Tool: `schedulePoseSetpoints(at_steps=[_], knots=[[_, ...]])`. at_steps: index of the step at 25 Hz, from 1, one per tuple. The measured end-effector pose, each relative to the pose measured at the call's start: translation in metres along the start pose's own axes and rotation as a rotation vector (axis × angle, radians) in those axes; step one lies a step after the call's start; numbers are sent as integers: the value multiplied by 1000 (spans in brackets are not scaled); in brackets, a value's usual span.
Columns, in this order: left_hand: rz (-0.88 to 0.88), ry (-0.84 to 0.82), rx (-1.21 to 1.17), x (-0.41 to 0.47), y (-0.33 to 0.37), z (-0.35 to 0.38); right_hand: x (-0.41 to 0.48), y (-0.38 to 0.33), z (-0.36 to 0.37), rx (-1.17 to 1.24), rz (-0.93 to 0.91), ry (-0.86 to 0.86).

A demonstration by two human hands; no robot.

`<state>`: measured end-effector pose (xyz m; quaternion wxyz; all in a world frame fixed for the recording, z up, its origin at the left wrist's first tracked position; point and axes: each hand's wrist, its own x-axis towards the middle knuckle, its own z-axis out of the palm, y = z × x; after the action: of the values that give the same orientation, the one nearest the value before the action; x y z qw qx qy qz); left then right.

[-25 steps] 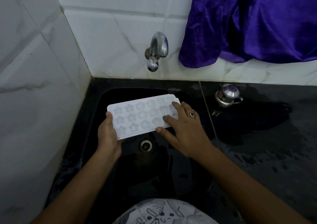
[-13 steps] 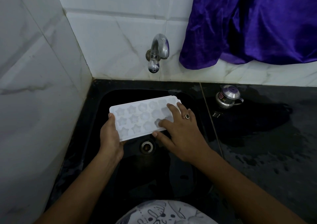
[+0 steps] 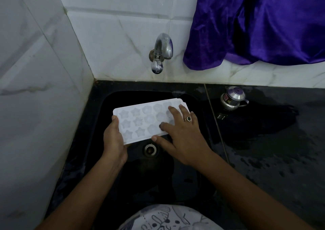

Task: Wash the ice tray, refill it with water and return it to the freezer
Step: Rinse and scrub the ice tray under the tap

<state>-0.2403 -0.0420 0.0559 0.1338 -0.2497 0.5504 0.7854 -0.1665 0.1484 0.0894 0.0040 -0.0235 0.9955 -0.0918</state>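
A white ice tray [image 3: 139,119] with star and flower cells is held over the black sink [image 3: 109,159], just above the drain [image 3: 150,149]. My left hand [image 3: 113,140] grips its left end, thumb on the rim. My right hand [image 3: 181,131], wearing a ring, lies flat on the tray's right half with straight fingers spread over the cells. The chrome tap [image 3: 161,52] on the tiled wall hangs above the tray's far edge; no water runs from it.
A small steel lidded pot [image 3: 233,97] stands on the wet black counter [image 3: 272,150] right of the sink. A purple cloth [image 3: 255,23] hangs over the wall tiles at upper right. White marble-look tiles close the left side.
My right hand has slid leftward across the tray's cells. The tray and my left hand have stayed almost in place.
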Motion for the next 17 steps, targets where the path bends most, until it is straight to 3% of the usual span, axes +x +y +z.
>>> schedulePoseSetpoints(at_steps=[17], knots=[[10, -5, 1, 0, -2, -4, 0, 0, -6, 89, -2, -11]])
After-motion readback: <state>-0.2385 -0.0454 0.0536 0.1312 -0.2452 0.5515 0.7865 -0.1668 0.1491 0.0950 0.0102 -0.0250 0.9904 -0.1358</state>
